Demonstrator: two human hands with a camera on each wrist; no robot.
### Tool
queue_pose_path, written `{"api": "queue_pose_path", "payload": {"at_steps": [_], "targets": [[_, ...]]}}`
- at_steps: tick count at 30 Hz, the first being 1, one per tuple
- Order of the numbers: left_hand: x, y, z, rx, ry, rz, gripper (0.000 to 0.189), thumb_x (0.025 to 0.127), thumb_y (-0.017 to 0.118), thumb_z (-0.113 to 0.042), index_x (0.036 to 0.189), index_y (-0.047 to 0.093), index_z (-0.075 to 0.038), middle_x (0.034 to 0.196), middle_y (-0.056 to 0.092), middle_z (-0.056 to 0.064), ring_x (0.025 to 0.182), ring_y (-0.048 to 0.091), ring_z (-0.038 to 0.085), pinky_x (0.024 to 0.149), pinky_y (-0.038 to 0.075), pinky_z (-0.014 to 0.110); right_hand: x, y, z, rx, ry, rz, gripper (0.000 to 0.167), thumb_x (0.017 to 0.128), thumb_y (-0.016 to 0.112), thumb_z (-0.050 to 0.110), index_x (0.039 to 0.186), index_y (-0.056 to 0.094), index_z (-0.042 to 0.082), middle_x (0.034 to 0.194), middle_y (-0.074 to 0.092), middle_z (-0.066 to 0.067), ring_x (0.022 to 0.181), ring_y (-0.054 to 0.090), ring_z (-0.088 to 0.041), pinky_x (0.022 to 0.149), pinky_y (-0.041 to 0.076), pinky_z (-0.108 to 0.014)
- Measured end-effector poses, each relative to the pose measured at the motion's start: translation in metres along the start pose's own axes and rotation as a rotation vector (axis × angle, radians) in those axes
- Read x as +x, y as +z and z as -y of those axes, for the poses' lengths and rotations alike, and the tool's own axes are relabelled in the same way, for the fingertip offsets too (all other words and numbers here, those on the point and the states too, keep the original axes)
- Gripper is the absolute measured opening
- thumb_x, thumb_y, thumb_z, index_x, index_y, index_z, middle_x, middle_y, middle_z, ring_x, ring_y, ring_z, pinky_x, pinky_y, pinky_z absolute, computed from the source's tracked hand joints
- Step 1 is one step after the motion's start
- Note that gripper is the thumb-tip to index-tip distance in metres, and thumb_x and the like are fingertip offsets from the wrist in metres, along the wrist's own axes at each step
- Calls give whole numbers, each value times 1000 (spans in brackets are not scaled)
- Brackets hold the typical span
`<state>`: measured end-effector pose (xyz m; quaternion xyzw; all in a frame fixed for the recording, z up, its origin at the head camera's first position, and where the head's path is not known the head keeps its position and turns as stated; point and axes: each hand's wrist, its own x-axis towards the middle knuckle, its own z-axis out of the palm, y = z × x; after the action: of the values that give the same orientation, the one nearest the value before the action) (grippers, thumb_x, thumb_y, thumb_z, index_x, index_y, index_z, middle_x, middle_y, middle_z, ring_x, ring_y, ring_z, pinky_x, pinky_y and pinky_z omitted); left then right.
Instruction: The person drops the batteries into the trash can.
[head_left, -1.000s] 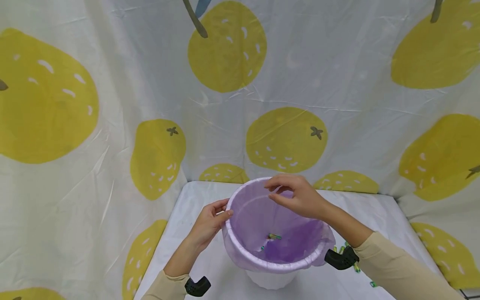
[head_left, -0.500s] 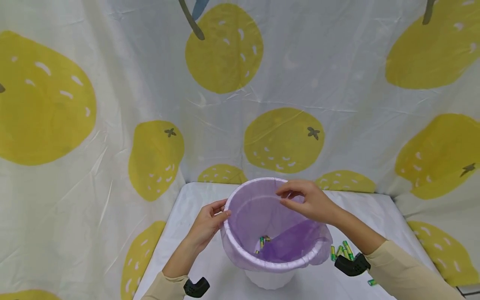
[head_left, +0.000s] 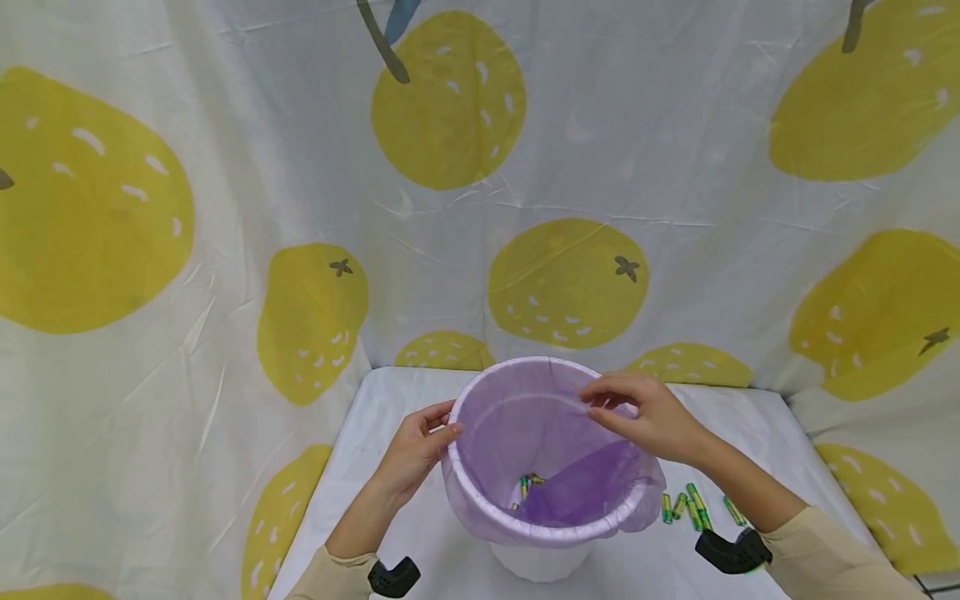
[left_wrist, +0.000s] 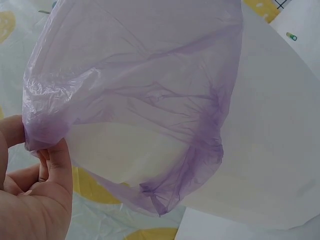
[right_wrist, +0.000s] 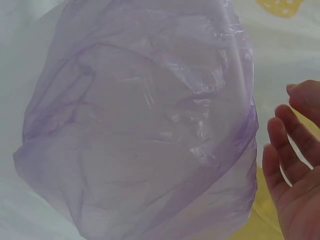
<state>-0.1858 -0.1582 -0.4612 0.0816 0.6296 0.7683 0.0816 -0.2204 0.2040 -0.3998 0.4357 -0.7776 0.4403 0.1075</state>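
Note:
A white bin [head_left: 540, 562] stands on the table, lined with a thin purple plastic bag [head_left: 498, 425] folded over its rim. My left hand [head_left: 416, 446] holds the bin's left rim, thumb over the edge; in the left wrist view this hand [left_wrist: 42, 190] pinches the bag-covered rim. My right hand [head_left: 652, 417] hovers over the right side of the opening, fingers loosely bent around nothing. The right wrist view shows that hand [right_wrist: 295, 170] apart from the bag. A few green-and-gold batteries [head_left: 525, 486] lie at the bin's bottom, partly hidden by the bag.
Several more green batteries [head_left: 697, 507] lie on the white table [head_left: 420, 525] to the right of the bin, some near the right forearm. Behind and at both sides hangs a fruit-printed curtain [head_left: 435, 275].
My right hand has moved right and nearer over the bin, uncovering batteries on the table. Inside, the visible batteries have shifted, with another now upright-looking beside them. The left hand stays on the rim.

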Motion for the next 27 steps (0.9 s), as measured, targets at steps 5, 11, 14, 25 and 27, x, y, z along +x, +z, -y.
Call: {"api": "queue_pose_path", "payload": {"at_steps": [5,11,14,25,27], "targets": [[0,0,-1,-9,-11,-15,48,99,65,2,143,49,15,107,59,11,94,63,18,80,58,25,-9,-5,-2,-28,36,-7,30,91,75,-4,116,74,13,106,72,6,89,69,-13,78,58,-26],[0,1,-1,-18,-21,-20,47,100,64,2,143,49,14,108,58,11,96,63,21,81,58,26,-20,-13,-2,-75,44,-30,31,90,75,-5,115,75,13,105,72,6,88,68,-12,79,56,-21],[-1,1,-1,-15,-23,-13,49,99,65,2,143,48,15,108,58,11,96,63,20,81,58,25,-26,-16,-1,-83,61,-45,31,89,75,-6,114,75,13,104,73,3,88,68,-12,79,56,-21],[-1,2,-1,-21,-17,1,52,99,65,2,145,45,17,112,58,17,97,64,20,82,58,25,-43,-26,-1,-107,104,-83,30,87,77,-7,115,74,4,108,73,-7,91,68,-11,81,54,-18],[-1,2,-1,-20,-13,2,52,99,65,2,144,45,17,112,58,17,97,64,20,82,58,25,-46,-27,-3,-112,110,-90,31,87,78,-8,115,74,4,108,73,-7,91,68,-11,81,54,-18]]}}
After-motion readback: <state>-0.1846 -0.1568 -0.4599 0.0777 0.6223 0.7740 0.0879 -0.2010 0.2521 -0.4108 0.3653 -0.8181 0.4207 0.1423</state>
